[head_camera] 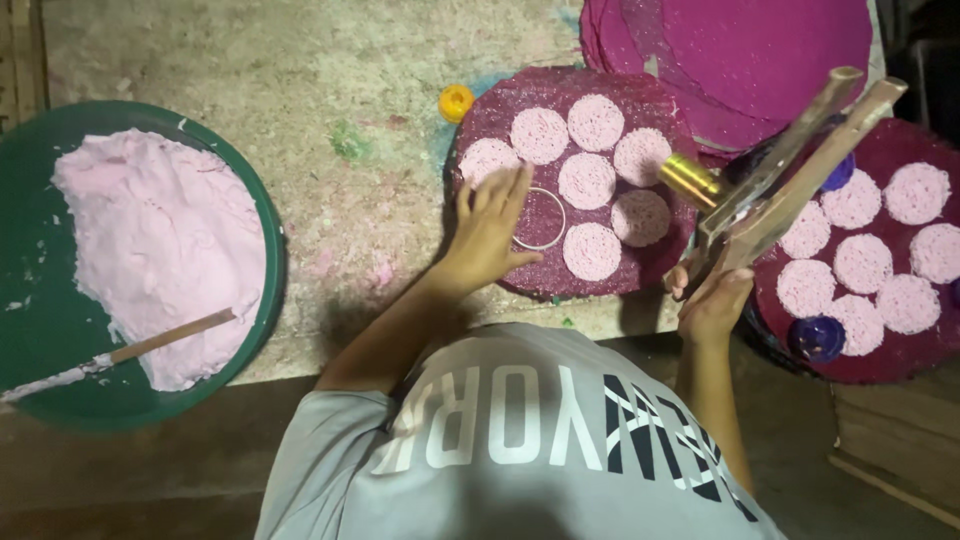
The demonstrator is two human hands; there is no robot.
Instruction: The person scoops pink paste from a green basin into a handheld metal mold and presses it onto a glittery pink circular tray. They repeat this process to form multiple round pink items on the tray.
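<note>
Grey shirt [520,440] nearest; left hand [487,232] flat (fingers spread) by ring [540,218], right hand [712,300] gripping press [790,170]

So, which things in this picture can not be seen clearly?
- Stack of magenta sheets, head view: cut off by the top edge.
- Right round tray: partly hidden by the wooden tool in the right hand.
- Green basin: cut off at the left edge.
- Metal ring: partly covered by the left hand.
</note>
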